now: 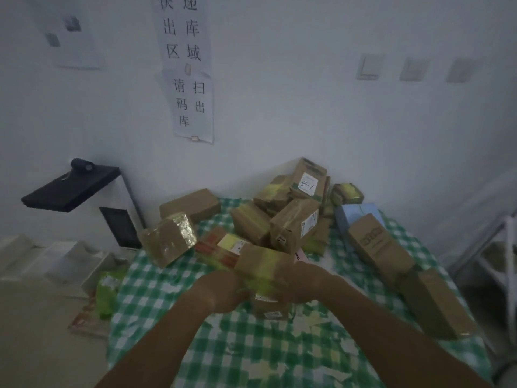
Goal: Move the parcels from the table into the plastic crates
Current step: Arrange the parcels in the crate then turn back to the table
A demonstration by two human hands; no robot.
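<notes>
So the biggest thing here is the table (173, 317), covered in a green and white checked cloth, pushed up against a pale wall (279, 107). Most of the far half is a heap of parcels (291, 217), brown cardboard boxes with yellowish tape, piled loosely on each other toward the far edge. One at the very back stands tilted against the wall with a white label marked by hand (307, 184). Along the right edge there's a long brown box (377, 245) and another brown box (439, 306) nearer the near right corner, lying end to end, touching or nearly so. A light blue box (349, 215) sits partly under the long one. Near the left edge a tape-wrapped brown parcel (167, 238) sits tilted, with a plain brown box (190, 204) behind it.

Roughly mid-table, both hands are on one small brown parcel with yellow tape (264, 268). The left hand (223, 292) has its fingers curled on the parcel's left side, and the right hand (305, 284) grips its right side. It's all motion-blurred, so can't tell if the parcel is lifted or still touching the cloth.

Off the left edge, lower down, there's a green packet (107, 292) and some pale trays or crates (56, 259), too dim to say which. A black stand with a camera-ish thing (72, 186) sits by the far left corner. Paper signs with Chinese characters (190, 105) are taped to the wall.
</notes>
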